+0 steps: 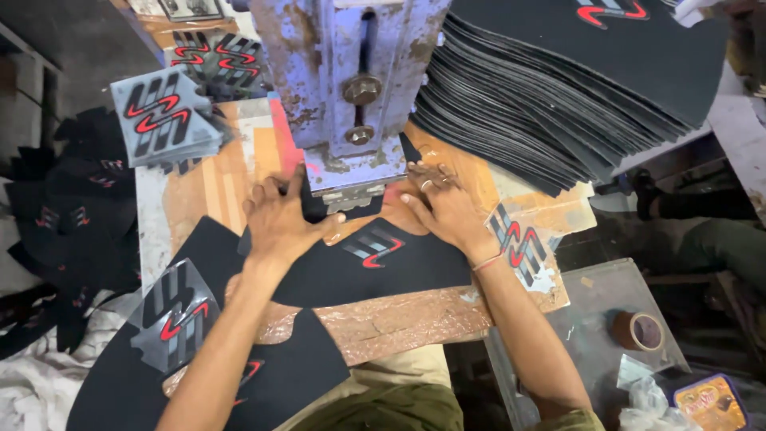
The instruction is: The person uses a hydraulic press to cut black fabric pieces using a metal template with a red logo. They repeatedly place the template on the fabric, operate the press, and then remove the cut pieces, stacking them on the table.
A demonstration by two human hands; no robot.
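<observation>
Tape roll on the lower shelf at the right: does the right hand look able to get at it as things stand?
Probably yes. The tape roll lies in the open on a grey shelf below the bench, with nothing over it. The right hand is pressing the black sheet under the press, so it would have to let go first.

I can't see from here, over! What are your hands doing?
Both hands flat: left hand, right hand. Pressing the black fabric piece under the blue press head. Nothing between hands.
</observation>
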